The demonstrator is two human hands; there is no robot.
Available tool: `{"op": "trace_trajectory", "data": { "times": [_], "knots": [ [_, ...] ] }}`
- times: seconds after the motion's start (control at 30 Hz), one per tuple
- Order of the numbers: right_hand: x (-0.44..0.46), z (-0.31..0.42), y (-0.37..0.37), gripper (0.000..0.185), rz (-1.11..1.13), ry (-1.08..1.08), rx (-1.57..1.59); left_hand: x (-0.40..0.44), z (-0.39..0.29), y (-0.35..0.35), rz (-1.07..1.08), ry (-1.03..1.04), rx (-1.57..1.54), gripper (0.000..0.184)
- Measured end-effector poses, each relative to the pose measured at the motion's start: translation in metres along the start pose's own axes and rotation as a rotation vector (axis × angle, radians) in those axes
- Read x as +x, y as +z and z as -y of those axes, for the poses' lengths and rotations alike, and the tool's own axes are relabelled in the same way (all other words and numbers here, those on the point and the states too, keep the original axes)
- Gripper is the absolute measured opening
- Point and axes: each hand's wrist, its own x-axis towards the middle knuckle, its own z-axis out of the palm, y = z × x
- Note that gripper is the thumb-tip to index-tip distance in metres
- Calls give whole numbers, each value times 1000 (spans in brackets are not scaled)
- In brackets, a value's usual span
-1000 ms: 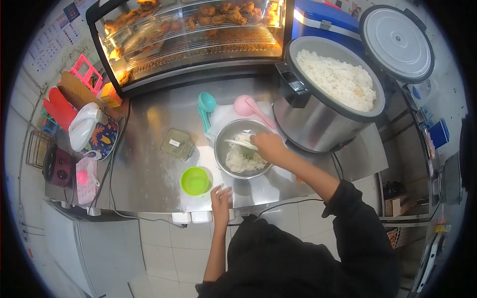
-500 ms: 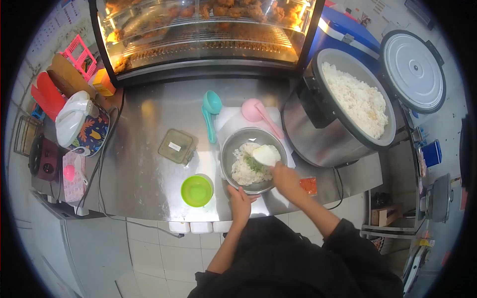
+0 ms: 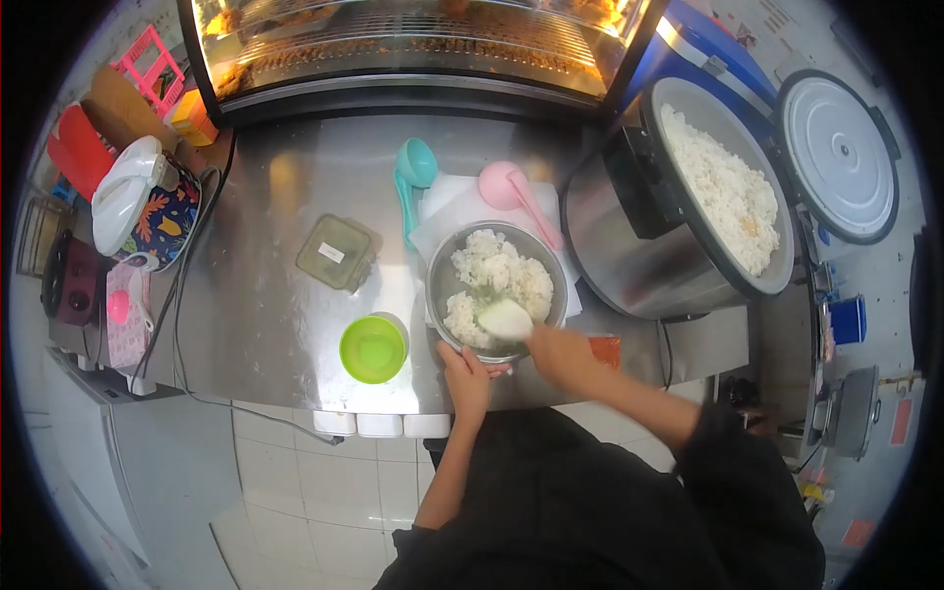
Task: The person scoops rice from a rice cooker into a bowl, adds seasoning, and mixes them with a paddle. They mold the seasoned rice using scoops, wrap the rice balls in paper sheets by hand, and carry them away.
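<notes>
A metal mixing bowl (image 3: 559,280) holds white rice (image 3: 516,272) with faint greenish bits. My left hand (image 3: 468,382) grips the bowl's near left rim, thumb up against the wall and fingers below. In my closed right hand (image 3: 567,360) is a white rice paddle (image 3: 506,321), its blade down in the near part of the bowl among the rice. White paper sheets (image 3: 447,200) lie partly under the bowl. On and beside them rest a pink ladle (image 3: 500,187) and a teal ladle (image 3: 418,163). Left of the bowl stands a green plastic bowl (image 3: 374,350).
A big rice cooker (image 3: 629,261) full of rice stands at the right, its lid (image 3: 839,152) open. A lidded container (image 3: 335,253) sits on the steel counter (image 3: 261,324). A red packet (image 3: 606,351) lies near my right wrist. Behind is a heated food display (image 3: 413,88).
The paddle has moved toward the near side of the bowl, and the rice is now spread with a gap in it. The clump of green bits is less visible. The camera view has shifted.
</notes>
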Motion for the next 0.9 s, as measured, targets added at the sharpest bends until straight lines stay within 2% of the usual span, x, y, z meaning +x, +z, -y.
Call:
{"op": "trace_trajectory", "data": {
  "times": [0.03, 0.07, 0.13, 0.17, 0.2, 0.27, 0.3, 0.37, 0.4, 0.47, 0.5, 0.57, 0.63, 0.67, 0.73, 0.77, 0.83, 0.87, 0.9],
  "knots": [
    [-16, 3, -5, 24, 123, 164, 24, 1, 0, 0, 21, -22, -1, 27],
    [-9, -2, 0, 24, 133, 146, 14, 1, 2, 1, 2, -27, -13, 27],
    [16, -9, 30, 25, 0, 46, 72, -1, 5, -4, 41, -51, 87, 24],
    [39, -16, 37, 27, -49, 34, 147, -1, -1, -2, 15, -34, 52, 16],
    [50, -19, 18, 27, -52, 30, 152, -4, -1, -1, 11, -30, 57, 16],
    [62, -21, -46, 31, 339, -148, -21, -3, -2, -1, -7, 10, 93, 18],
    [63, -25, -69, 31, 333, -152, -26, -2, -2, 0, -11, 17, 89, 18],
    [62, -38, -100, 35, 529, -270, -25, -2, -1, 0, -10, -29, 60, 20],
    [72, -48, -97, 35, 528, -277, -32, -3, -1, 1, -18, -26, 54, 20],
    [96, -65, -63, 37, 192, -262, -69, -4, -2, 0, -16, -32, 56, 22],
    [107, -57, -38, 34, 190, -23, 54, -3, -4, -1, -21, -31, 58, 22],
    [89, -41, 29, 33, 4, -295, -21, -1, -5, -1, -32, 2, 112, 21],
    [30, 5, 9, 28, 7, 13, 180, 0, -3, -4, -26, -8, 67, 22],
    [18, 9, 7, 28, 12, 8, 174, 1, -3, -6, -17, -8, 28, 22],
    [8, 14, 7, 28, 170, 222, 164, -1, -10, -4, -24, -8, 59, 22],
    [20, 2, 29, 22, 19, 117, 179, -7, -10, -4, -20, -15, 95, 23],
    [67, -17, 29, 19, 21, -165, -48, -5, 11, -13, -10, -64, 39, 29],
    [75, -11, 20, 16, 54, -121, -53, 1, 17, -11, 7, -101, -34, 39],
    [84, -8, 5, 14, 78, -57, -57, 2, 19, -7, -51, 31, -67, 36]
  ]
}}
